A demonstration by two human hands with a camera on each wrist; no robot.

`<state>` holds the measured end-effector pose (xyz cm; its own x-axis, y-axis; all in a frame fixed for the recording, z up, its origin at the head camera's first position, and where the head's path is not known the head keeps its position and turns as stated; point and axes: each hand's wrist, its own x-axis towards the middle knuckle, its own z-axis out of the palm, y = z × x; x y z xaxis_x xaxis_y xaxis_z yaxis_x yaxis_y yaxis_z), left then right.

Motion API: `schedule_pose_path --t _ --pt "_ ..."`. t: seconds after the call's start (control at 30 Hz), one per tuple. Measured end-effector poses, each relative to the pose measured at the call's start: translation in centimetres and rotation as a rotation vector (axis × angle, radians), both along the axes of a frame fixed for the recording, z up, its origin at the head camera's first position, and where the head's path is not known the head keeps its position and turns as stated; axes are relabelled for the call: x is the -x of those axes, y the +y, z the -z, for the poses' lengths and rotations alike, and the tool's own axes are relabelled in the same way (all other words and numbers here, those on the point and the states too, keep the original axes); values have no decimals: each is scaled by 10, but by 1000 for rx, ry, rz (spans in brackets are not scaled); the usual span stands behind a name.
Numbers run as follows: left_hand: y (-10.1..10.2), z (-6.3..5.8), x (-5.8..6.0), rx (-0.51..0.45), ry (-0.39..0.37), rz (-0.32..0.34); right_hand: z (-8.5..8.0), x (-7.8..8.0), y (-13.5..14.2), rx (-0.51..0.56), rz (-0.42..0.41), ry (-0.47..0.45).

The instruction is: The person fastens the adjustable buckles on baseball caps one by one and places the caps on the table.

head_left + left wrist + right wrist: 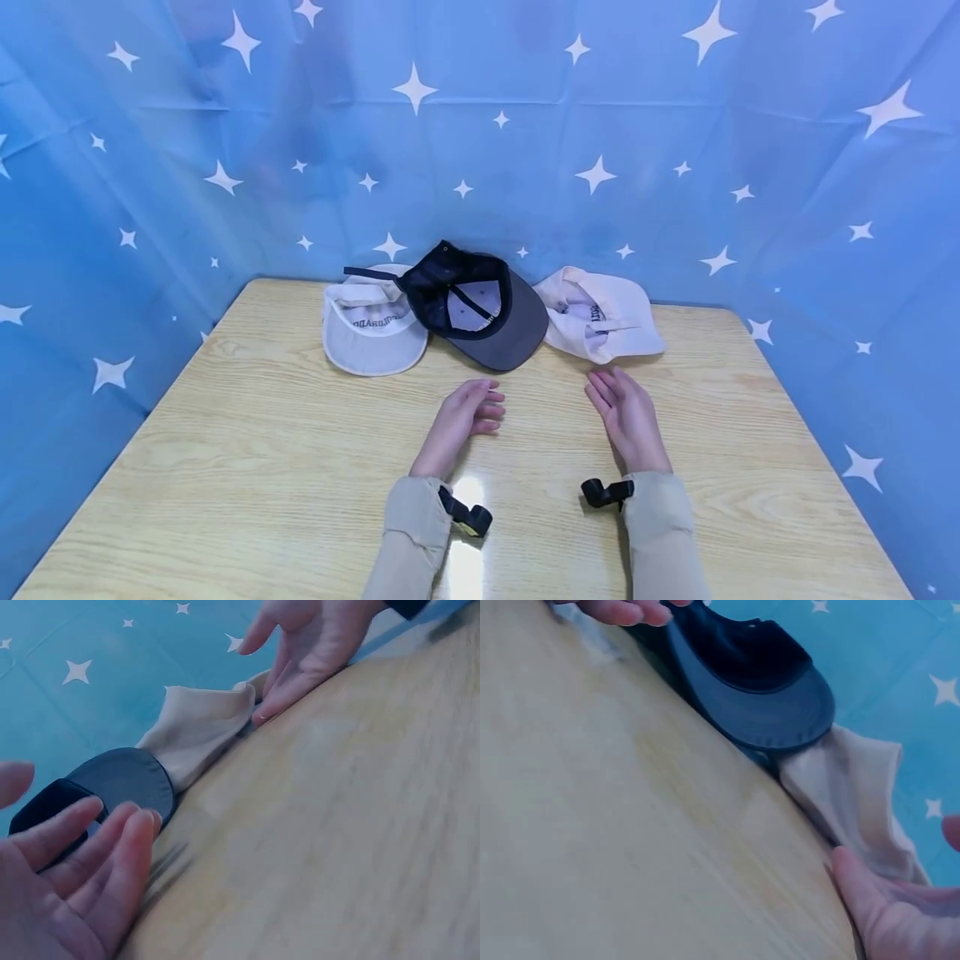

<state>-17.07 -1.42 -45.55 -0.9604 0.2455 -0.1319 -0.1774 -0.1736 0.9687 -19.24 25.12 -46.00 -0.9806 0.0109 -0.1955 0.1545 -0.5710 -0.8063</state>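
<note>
Three caps lie in a row at the back of the table. In the middle, a black cap with a dark grey brim [520,329] is turned inside-up and overlaps the white cap [375,354] to its left. A cream cap [630,304] sits at the right, its back strap facing forward. My left hand [453,421] is in front of the black cap, apart from it, fingers loosely bent and holding nothing. Just before the cream cap is my right hand [630,417], its fingers relaxed; whether the fingertips touch the cap [855,795] I cannot tell.
The wooden table [262,467] bears the caps and reaches back to a blue curtain [487,142] with white stars. Curtain cloth also hangs along both sides. A small black camera [472,518] is strapped at the left wrist, another camera [600,493] at the right.
</note>
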Motion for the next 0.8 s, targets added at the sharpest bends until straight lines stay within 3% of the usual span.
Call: schedule_pose_path --t 0.1,0.3,0.47,0.63,0.8 --pt "1 13 5 10 56 5 2 10 2 45 0 14" --pt "1 20 5 7 146 46 3 23 1 52 45 11" --pt "-5 22 7 -27 163 84 1 32 2 45 51 1" --pt "-7 20 8 -50 151 138 0 40 7 119 29 -13" --pt "-5 20 9 -16 156 166 0 46 12 147 -8 -39"
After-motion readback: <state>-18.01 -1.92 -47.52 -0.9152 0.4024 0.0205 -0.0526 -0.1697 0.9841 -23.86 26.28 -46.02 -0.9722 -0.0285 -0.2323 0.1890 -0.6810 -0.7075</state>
